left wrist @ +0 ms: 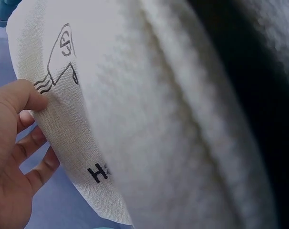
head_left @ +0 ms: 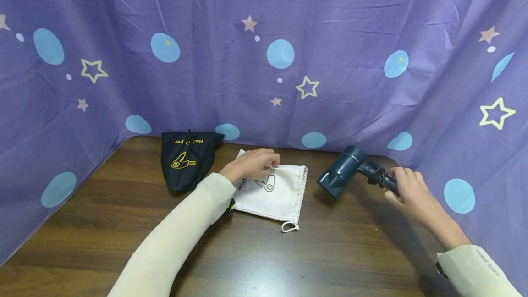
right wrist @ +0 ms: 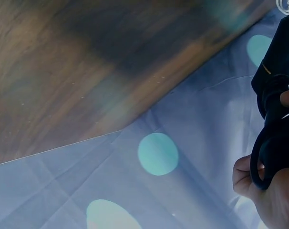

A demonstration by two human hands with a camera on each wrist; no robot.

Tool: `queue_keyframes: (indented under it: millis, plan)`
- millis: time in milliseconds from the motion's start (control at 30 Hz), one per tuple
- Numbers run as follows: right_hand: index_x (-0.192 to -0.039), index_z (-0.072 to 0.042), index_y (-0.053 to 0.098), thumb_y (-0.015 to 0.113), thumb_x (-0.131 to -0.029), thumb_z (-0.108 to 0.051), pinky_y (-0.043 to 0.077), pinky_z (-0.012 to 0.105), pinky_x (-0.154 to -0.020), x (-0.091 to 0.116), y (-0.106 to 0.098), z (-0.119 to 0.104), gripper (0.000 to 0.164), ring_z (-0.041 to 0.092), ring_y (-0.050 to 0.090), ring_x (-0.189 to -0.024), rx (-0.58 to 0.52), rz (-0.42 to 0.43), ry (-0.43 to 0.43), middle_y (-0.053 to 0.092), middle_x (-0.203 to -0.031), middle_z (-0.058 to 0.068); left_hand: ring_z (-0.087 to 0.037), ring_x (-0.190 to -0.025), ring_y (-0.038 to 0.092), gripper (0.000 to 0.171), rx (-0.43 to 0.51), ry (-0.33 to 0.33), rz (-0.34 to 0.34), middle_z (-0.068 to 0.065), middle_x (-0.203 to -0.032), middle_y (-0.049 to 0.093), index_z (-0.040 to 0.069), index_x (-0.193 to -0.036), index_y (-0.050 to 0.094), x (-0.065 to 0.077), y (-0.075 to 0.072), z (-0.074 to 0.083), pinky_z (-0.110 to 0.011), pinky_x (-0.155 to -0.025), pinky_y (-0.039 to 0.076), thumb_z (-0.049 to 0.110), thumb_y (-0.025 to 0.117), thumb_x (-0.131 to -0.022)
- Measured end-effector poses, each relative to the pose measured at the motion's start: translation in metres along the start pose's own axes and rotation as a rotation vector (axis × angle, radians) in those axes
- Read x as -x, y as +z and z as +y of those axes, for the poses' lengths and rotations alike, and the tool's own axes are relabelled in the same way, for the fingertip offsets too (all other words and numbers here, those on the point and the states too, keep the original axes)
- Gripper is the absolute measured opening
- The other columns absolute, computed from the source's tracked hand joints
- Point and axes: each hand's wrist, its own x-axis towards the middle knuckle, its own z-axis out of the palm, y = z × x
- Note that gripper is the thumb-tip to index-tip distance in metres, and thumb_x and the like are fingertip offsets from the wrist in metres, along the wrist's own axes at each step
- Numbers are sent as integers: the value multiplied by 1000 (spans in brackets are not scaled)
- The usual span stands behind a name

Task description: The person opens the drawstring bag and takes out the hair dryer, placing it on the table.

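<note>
The left hand pinches the far edge of a white drawstring bag with a printed hair dryer drawing. Seen from the left wrist, its thumb lies on the front of the bag and the other fingers go behind the edge. At the right, the right hand grips the handle of a dark blue hair dryer, whose cord is wound round the handle. The dryer is held above the table, nozzle pointing down toward the left. In the right wrist view the dryer shows only partly, with a cord loop near the fingers.
A black drawstring bag with yellow print lies on the wooden table at the back left. Behind and at both sides hangs a purple curtain with stars and blue dots. The white bag's cord loop lies toward the front.
</note>
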Motion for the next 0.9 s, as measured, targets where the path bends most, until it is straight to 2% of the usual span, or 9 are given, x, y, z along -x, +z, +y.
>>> queue_keyframes:
  millis: [200,400,700,900]
  plan:
    - [-98,3,50,70,-67,-12,31,49,-71,-2,6,14,40,39,46,-78,19,7,57,52,-86,21,-8,-75,48,21,7,6,4,10,-86,50,27,-93,58,0,0,1,-27,-60,42,9,57,-82]
    - [-100,5,47,69,-72,-14,29,50,-66,-4,14,28,41,41,43,-74,32,-24,155,50,-83,25,-8,-77,48,21,11,-5,-1,9,-87,51,26,-94,58,1,0,2,-27,-61,42,8,58,-82]
    - [-92,6,39,64,-80,-20,25,53,-61,-11,22,36,38,49,39,-69,51,-76,408,43,-78,29,-9,-76,48,21,24,-30,-5,9,-86,50,28,-93,58,1,-1,2,-28,-61,42,10,58,-82]
    - [-101,10,34,59,-84,-26,31,59,-54,-17,29,34,48,58,37,-76,43,-183,616,39,-88,37,-9,-76,48,21,29,-25,-8,10,-86,49,28,-93,58,1,0,1,-28,-61,42,10,57,-82]
